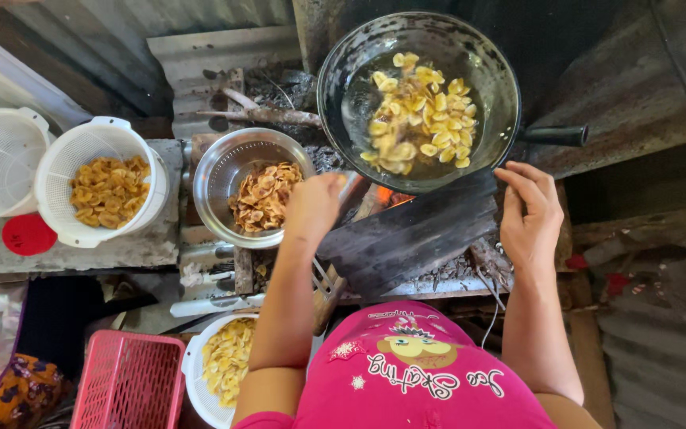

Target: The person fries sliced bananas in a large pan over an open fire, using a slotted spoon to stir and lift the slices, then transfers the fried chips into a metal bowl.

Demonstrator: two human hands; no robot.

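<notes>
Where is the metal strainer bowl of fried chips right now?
In the head view, the metal strainer bowl sits left of centre, between the white colander of chips and the black wok, just beside the left hand.

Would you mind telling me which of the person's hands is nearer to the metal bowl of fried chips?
The left hand, right beside the metal bowl at its right rim. The right hand is far off, beyond the wok.

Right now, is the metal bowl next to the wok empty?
No, the metal bowl holds a heap of browned fried chips, just left of the wok.
</notes>
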